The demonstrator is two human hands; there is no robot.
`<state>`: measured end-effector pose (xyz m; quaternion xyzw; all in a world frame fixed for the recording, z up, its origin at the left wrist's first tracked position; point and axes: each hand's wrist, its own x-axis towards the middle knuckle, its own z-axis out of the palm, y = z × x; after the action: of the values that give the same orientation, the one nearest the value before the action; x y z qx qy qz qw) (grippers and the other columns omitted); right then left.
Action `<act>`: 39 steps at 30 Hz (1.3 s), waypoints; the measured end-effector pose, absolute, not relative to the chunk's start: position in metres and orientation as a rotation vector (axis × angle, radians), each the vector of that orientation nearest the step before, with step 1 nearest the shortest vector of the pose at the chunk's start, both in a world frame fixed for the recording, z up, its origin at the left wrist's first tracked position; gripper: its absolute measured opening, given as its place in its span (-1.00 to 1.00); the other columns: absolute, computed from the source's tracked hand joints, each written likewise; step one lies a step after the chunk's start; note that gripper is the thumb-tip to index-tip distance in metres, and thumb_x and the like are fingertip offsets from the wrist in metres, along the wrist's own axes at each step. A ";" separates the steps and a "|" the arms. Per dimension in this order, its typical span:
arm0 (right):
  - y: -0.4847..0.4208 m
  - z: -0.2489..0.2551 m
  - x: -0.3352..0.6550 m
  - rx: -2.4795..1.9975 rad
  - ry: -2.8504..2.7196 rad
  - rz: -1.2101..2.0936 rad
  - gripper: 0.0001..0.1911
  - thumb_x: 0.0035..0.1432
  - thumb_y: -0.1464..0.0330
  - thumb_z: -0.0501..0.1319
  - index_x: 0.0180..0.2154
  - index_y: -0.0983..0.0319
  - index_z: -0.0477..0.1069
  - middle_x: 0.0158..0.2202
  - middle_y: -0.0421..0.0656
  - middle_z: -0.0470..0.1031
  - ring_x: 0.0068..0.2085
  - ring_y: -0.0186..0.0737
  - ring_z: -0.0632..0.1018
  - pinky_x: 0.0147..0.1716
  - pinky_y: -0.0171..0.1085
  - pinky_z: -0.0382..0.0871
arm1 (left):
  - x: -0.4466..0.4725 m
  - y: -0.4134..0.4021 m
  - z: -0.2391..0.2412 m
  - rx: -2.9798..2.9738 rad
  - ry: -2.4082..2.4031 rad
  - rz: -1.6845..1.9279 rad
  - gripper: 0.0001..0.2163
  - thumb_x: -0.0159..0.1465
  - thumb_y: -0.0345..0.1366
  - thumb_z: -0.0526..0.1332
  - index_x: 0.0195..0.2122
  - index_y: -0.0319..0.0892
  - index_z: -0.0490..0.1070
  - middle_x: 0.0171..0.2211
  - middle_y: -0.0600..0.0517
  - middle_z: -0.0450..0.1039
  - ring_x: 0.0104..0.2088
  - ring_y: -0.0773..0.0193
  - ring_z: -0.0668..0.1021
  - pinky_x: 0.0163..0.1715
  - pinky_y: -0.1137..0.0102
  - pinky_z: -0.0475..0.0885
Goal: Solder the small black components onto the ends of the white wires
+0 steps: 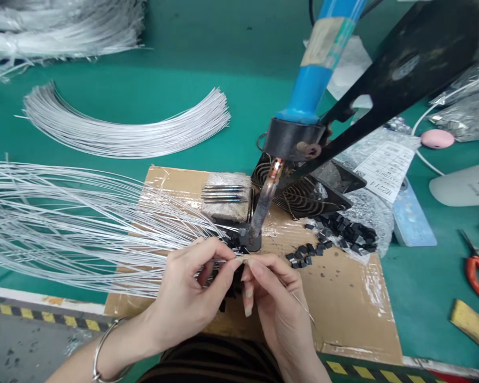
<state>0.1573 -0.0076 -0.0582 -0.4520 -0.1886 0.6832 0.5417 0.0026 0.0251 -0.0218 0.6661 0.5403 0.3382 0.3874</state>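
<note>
The left hand (191,292) and the right hand (281,298) are pinching narrowly, fingertips meeting on a tiny pale piece (242,260), too small to identify, near the blue-handled metal soldering iron (305,93). A thin, silvery strand (303,307) is trailing over the right hand. Apparently, fine positioning is being done; the next move is calling for steady fingertips.

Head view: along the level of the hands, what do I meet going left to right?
Loose white wires, left hand, right hand, pile of small black pieces, light-blue object, red-handled cutting tool.
</note>
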 end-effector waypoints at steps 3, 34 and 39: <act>-0.010 -0.061 0.156 -1.080 -0.448 1.616 -0.77 0.21 0.18 0.52 -0.34 0.21 0.72 -0.50 -0.19 0.62 -0.65 -0.36 0.51 -0.71 -0.41 0.50 | 0.003 0.022 -0.026 1.727 1.380 0.893 -0.83 0.35 -0.49 0.30 -0.37 -0.12 0.50 -0.61 0.23 0.28 -0.56 0.41 0.37 -0.51 0.48 0.28; -0.013 -0.066 0.153 -1.010 -0.589 1.531 -0.91 0.35 0.34 0.45 -0.16 0.03 0.77 -0.43 -0.28 0.69 -0.56 -0.40 0.66 -0.51 -0.48 0.65 | 0.005 0.024 -0.017 1.585 1.369 0.965 -0.84 0.36 -0.50 0.31 -0.38 -0.19 0.56 -0.57 0.16 0.49 -0.61 0.45 0.39 -0.59 0.55 0.29; -0.012 -0.066 0.154 -1.015 -0.603 1.509 -0.90 0.35 0.36 0.45 -0.16 0.04 0.77 -0.41 -0.27 0.70 -0.55 -0.40 0.67 -0.49 -0.47 0.66 | 0.006 0.024 -0.018 1.580 1.349 0.974 -0.83 0.36 -0.50 0.31 -0.38 -0.19 0.55 -0.57 0.17 0.48 -0.61 0.46 0.39 -0.60 0.55 0.28</act>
<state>0.1544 -0.0123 -0.0662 -0.4334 -0.2576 0.6441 0.5753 0.0060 0.0242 -0.0183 0.6278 0.5359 0.3871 0.4110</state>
